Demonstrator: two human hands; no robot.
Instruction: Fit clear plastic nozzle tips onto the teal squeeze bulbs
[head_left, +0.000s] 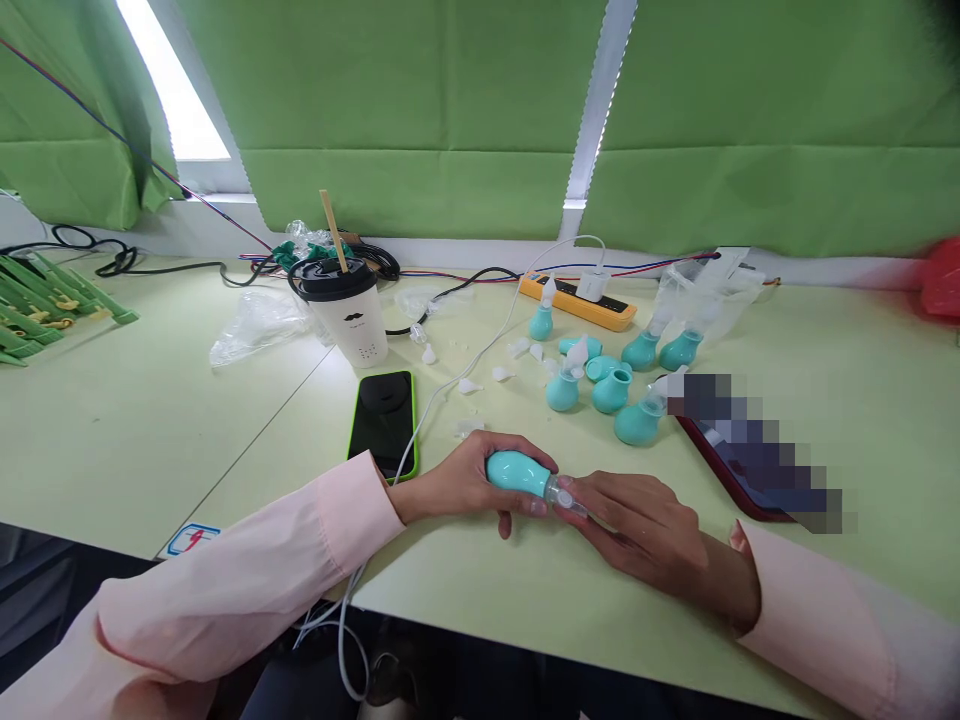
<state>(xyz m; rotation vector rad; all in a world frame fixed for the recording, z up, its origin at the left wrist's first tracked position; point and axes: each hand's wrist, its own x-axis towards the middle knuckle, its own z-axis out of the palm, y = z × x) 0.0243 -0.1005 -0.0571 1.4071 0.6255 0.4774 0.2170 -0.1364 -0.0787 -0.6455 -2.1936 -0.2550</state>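
Observation:
My left hand [457, 480] is wrapped round the teal bulb of a nasal aspirator [517, 472], which lies sideways just above the table's front part. My right hand [645, 525] pinches the clear nozzle [564, 496] at the bulb's right end; its fingertips partly cover the nozzle. Behind my hands stand several more teal bulbs, one with an uncovered neck [611, 390] and others with clear or whitish tips, such as the aspirator [564, 385] in the middle. Small whitish tips [501, 374] lie scattered to the left of them.
A green-edged phone [382, 420] lies left, crossed by a white cable [450, 385]. Behind it stands a paper cup [345, 315] with a straw. A dark-red-edged device [739, 465] lies right. An orange power strip [577, 300] and plastic bags [705, 290] are at the back.

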